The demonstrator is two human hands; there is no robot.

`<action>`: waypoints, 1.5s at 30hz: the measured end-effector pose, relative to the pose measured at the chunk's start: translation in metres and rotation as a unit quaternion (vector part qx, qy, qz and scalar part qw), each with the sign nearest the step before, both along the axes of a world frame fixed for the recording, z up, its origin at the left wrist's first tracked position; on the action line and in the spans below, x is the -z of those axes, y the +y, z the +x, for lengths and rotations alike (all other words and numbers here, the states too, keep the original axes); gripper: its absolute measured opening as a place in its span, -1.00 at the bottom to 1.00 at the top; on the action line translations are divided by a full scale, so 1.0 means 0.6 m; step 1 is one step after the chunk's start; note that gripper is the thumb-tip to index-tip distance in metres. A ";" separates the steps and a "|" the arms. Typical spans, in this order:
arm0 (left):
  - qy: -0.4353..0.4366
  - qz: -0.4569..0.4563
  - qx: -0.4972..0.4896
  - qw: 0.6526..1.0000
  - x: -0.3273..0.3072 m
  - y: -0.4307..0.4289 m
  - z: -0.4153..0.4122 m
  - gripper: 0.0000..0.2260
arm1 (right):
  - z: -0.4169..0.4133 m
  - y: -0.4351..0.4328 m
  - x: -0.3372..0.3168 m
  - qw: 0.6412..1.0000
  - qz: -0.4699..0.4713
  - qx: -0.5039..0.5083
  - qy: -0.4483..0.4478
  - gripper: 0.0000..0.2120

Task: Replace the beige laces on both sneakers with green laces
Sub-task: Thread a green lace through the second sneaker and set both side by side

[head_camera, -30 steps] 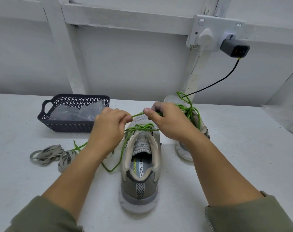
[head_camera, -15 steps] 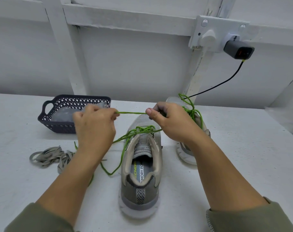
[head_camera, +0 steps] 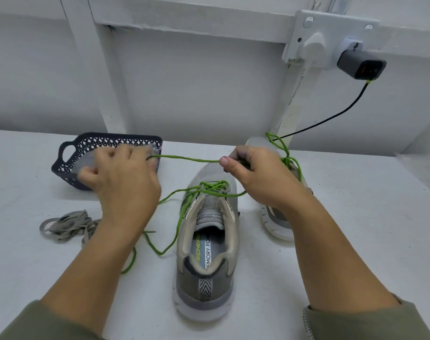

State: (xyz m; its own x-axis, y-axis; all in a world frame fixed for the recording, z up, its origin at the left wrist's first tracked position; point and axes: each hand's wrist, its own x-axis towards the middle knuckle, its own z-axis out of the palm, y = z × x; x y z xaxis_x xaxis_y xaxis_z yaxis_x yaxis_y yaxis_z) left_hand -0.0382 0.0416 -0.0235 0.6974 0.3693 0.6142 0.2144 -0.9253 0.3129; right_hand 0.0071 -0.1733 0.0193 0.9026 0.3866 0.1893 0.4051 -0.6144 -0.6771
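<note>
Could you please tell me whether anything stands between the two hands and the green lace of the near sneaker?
Nothing visible does. The left hand and the right hand each grip the green lace, which is stretched between them above the near sneaker.

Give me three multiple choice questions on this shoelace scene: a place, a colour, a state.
1. What colour is the basket? A white; B red; C dark grey.
2. Where do the beige laces lie? A in the basket; B on the table, left of the near sneaker; C inside that sneaker.
3. The green lace between the left hand and right hand is: A pulled straight; B slack on the table; C cut in two.
Answers: 1 C, its lattice walls are dark grey; 2 B, they are piled on the table there; 3 A, it runs straight from hand to hand.
</note>
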 end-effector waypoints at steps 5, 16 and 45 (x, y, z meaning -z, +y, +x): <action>-0.002 0.078 0.226 0.971 0.011 -0.029 0.010 -0.79 | 0.002 0.011 0.002 1.000 0.002 -0.017 -0.010 -0.70; 0.038 0.024 0.141 0.989 0.014 -0.019 0.016 -0.55 | 0.018 0.010 0.003 0.999 -0.033 -0.019 -0.007 -0.75; 0.093 -0.110 0.254 0.956 0.013 -0.048 0.015 -0.67 | 0.013 0.015 0.022 0.994 0.092 0.036 0.035 -0.88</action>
State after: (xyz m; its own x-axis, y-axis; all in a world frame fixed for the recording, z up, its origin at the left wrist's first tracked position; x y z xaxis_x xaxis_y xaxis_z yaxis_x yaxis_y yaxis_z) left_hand -0.0292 0.0127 -0.0315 0.9112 0.0600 0.4077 -0.1742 -0.8406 0.5129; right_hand 0.0150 -0.1644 0.0062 0.9403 0.2846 0.1865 0.3121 -0.5025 -0.8063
